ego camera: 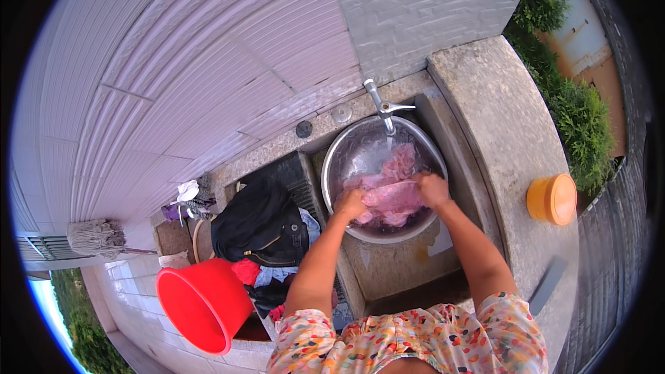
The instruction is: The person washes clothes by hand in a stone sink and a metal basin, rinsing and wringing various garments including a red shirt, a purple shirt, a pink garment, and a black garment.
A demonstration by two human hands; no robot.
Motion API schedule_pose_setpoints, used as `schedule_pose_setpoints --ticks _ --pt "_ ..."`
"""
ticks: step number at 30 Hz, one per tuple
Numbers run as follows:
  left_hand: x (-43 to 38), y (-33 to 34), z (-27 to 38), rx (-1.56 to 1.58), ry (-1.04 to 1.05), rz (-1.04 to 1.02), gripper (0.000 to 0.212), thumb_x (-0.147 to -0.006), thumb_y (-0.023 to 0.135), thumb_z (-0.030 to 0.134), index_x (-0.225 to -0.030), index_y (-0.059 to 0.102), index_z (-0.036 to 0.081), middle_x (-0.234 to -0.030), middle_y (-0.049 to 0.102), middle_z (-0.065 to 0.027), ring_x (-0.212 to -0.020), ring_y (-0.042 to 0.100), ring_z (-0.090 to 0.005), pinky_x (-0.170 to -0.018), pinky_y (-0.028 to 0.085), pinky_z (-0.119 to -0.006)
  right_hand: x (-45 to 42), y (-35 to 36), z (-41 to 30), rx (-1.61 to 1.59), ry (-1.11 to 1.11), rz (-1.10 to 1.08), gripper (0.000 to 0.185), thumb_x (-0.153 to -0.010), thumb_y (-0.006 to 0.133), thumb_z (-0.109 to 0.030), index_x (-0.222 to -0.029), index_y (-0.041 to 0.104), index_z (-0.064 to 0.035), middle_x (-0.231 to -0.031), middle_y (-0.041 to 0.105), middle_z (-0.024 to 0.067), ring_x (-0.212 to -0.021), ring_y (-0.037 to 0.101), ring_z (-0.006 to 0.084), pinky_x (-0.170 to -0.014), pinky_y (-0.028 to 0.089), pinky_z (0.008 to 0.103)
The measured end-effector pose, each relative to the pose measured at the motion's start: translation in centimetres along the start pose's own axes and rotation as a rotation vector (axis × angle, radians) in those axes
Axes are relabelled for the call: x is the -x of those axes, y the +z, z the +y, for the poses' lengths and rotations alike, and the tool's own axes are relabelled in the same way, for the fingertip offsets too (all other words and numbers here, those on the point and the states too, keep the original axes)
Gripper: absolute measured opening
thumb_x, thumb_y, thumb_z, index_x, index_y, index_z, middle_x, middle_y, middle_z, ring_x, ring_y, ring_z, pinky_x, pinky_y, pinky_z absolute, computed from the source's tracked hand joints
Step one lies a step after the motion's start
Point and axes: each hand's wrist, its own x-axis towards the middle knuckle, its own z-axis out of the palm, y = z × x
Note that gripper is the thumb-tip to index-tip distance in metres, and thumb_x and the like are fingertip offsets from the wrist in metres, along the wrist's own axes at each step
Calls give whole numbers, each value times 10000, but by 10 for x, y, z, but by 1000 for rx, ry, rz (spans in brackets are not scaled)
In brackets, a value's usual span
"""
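Observation:
My left hand [351,203] grips one side of a wet pink garment [392,195] inside a round metal basin [326,176]. On the garment's other side, my right hand [432,189] has hold of it, so the cloth stretches between the two. Part of the pink fabric lies bunched toward the far side, in water. Above the basin's far rim stands a chrome faucet [384,106], with a stream running from its spout into the basin. The basin rests in a stone sink [395,265].
Dark clothes [254,223] are heaped on a ribbed washboard slab [298,176] to the left. A red plastic bucket [202,306] lies tipped beside them. An orange lidded tub [552,200] and a grey bar [548,285] sit on the right ledge [493,98]. Farther left is a mop [98,239].

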Motion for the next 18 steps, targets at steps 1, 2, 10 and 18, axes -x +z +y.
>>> schedule_pose_setpoints --ticks 1,2,10,18 --pt "10 -15 -1 101 2 -17 243 -684 572 212 -913 641 167 -908 621 -138 -893 591 -299 -750 469 -393 1 -38 -16 -16 -26 99 108 -678 558 -189 -678 602 -91 -715 602 118 -684 601 301 -581 490 416" --pt "20 -32 12 78 -27 56 233 -670 580 201 -889 640 150 -873 622 -147 -867 595 -307 -731 470 -392 3 -55 -16 -72 -81 206 113 -647 603 -201 -650 590 -89 -672 577 120 -663 588 314 -573 482 424" --pt "105 -132 67 126 189 610 137 -585 614 58 -700 542 44 -729 516 -123 -732 546 -332 -664 445 -392 10 -163 -61 -1105 312 49 130 -691 608 -104 -614 551 -16 -528 562 82 -403 506 158 -391 392 285" --pt "189 -231 145 812 541 775 108 -616 574 -75 -692 527 -14 -680 477 28 -626 437 -53 -538 383 -239 21 -305 -134 -1922 49 161 149 -731 556 -28 -596 500 -59 -562 459 -20 -465 423 77 -449 358 202"
